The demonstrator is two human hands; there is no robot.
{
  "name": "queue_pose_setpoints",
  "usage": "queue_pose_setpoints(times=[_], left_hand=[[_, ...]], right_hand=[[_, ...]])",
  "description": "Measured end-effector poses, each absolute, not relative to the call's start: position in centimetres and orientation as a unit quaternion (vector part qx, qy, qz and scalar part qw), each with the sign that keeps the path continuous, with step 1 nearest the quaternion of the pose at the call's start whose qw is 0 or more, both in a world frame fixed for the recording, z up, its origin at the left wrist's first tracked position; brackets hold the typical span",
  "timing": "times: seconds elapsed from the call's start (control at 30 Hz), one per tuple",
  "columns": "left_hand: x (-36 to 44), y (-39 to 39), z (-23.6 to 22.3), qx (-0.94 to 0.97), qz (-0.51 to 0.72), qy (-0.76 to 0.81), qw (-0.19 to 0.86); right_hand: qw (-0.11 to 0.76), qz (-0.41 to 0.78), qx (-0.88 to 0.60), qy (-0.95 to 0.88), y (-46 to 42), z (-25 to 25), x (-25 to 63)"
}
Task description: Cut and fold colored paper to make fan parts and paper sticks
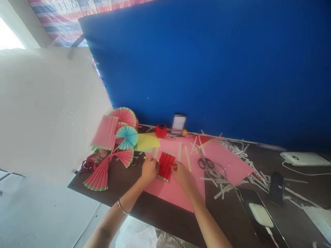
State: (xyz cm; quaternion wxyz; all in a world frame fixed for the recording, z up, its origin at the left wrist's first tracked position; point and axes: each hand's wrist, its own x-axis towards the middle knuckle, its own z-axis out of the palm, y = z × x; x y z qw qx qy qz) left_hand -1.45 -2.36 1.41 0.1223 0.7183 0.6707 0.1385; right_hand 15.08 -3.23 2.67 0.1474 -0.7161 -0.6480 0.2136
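Note:
A red pleated paper (166, 166) with pale strips along its two ends lies between my hands, over a large pink sheet (178, 198). My left hand (150, 168) is closed at its left edge. At the right edge my right hand (180, 174) pinches the pleats between thumb and fingers. A bracelet circles my left wrist. To the left are finished-looking folded fans: a blue round one (127, 137), a pink round one (125, 117) and a pink bow-shaped one (98, 175). A yellow sheet (148, 141) sits behind my left hand.
Scissors (206, 163) rest on pink paper right of my hands. White paper strips (236, 151) are strewn around there. A dark phone (258, 213), a black object (276, 187) and a white device with a cord (305, 158) are farther right. A blue panel (207, 69) rises behind the table.

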Motion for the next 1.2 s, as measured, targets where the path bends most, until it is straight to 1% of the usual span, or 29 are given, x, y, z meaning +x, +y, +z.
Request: queue_pose_setpoints(times=[0.1,0.33,0.47,0.73,1.03,1.2], left_hand=[[-1.2,-2.2,1.3,0.718,0.11,0.675,0.125],[-1.1,-2.1,1.2,0.727,0.107,0.67,0.109],[-0.8,-2.0,1.2,0.724,0.107,0.673,0.109],[-0.8,-2.3,1.4,0.717,0.1,0.68,0.117],[-0.5,-2.2,1.8,0.701,0.084,0.697,0.127],[-0.6,-2.1,2.0,0.704,0.084,0.694,0.127]], right_hand=[[0.125,0.211,-0.729,-0.639,-3.1,3.1,14.7],[0.09,0.206,-0.755,-0.615,-3.8,5.0,13.5],[0.083,0.208,-0.761,-0.609,-3.9,5.3,13.1],[0.087,0.212,-0.767,-0.599,-3.7,4.4,13.0],[0.106,0.197,-0.764,-0.605,-3.1,2.2,12.3],[0.114,0.201,-0.765,-0.601,-3.7,2.7,12.9]])
